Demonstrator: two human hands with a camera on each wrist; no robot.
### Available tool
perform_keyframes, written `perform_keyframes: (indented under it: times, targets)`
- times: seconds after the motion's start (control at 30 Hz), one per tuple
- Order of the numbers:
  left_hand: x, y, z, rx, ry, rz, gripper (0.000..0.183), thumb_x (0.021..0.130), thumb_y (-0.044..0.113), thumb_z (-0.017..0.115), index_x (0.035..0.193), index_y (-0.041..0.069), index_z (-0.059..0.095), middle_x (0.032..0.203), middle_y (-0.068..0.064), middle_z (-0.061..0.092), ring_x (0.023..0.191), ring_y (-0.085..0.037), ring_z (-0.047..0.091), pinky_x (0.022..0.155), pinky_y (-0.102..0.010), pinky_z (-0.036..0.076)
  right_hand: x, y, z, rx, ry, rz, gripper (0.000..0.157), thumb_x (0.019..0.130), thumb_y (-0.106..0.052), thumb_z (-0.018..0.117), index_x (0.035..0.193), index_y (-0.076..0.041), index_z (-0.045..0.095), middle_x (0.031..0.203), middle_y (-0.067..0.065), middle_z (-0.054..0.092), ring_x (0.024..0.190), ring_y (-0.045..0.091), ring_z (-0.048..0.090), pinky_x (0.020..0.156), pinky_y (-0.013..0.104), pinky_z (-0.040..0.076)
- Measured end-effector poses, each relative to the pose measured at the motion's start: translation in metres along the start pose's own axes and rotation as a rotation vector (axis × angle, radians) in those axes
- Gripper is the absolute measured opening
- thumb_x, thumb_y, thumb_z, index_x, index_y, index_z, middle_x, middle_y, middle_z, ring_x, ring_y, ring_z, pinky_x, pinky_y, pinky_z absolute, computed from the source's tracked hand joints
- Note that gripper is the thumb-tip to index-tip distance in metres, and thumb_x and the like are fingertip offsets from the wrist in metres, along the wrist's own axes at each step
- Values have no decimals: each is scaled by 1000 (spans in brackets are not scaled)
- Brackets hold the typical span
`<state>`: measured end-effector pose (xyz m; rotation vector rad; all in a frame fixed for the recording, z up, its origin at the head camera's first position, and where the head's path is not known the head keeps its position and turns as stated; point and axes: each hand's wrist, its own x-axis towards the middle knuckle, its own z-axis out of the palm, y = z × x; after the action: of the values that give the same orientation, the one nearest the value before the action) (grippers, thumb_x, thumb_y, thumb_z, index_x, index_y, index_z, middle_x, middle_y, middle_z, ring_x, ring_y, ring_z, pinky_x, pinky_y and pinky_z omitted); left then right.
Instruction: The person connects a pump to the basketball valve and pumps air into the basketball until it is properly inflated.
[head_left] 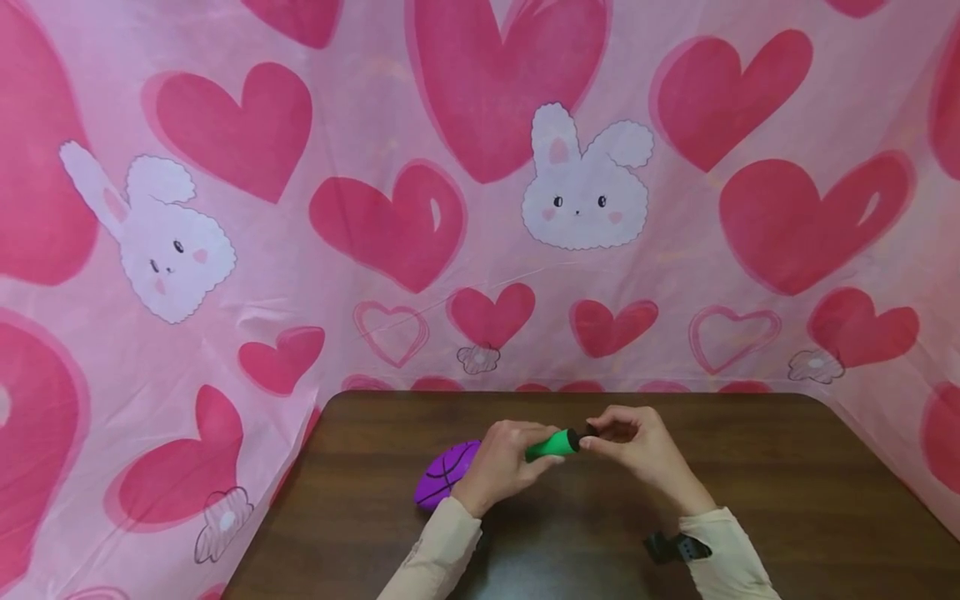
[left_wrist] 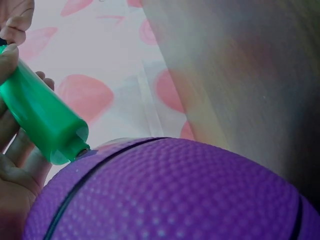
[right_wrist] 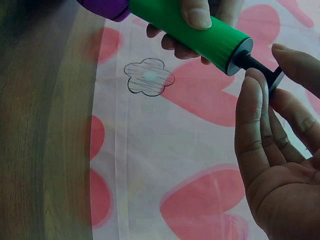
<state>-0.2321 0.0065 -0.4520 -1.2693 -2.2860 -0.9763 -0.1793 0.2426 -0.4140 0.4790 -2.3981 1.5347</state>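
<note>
A green hand pump (head_left: 553,446) is gripped around its barrel by my left hand (head_left: 504,462). At its far end the nozzle meets a purple ball (head_left: 444,482) with black seam lines and a pebbled surface, which fills the lower left wrist view. The tip of the nozzle is hidden at the ball. My right hand (head_left: 647,454) pinches the black T-shaped pump handle (right_wrist: 274,79) between thumb and fingers. Only a short length of black rod (right_wrist: 252,61) shows between the handle and the barrel's end cap.
The dark brown wooden table (head_left: 360,533) lies under both hands. A pink cloth (head_left: 495,267) with hearts and rabbit faces hangs behind it and down the sides. A black device (head_left: 675,547) is at the right wrist.
</note>
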Motion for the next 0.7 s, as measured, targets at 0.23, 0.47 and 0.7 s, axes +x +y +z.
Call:
perform_keyframes:
  times: [0.23, 0.47, 0.7]
  targets:
    - [1, 1, 2, -8, 15, 23, 32, 86, 23, 87, 116, 13, 80, 103, 0, 82, 84, -7, 73, 79, -13, 56, -5, -3, -2, 1, 7, 37, 15, 85, -6, 84, 97, 0, 78, 92, 20, 78, 69, 9, 71, 64, 28, 62]
    - [0, 0, 1, -9, 26, 52, 32, 88, 27, 86, 115, 13, 80, 102, 1, 82, 84, -4, 72, 80, -11, 55, -7, -9, -2, -14, 9, 37, 16, 86, -9, 85, 99, -2, 78, 87, 12, 78, 69, 12, 72, 65, 28, 62]
    - [-1, 0, -2, -24, -2, 17, 34, 87, 28, 86, 117, 14, 80, 104, 1, 82, 87, -6, 73, 84, -14, 56, -9, -12, -5, -29, 9, 6, 18, 85, -8, 85, 100, -3, 78, 86, 10, 78, 68, 10, 72, 65, 27, 62]
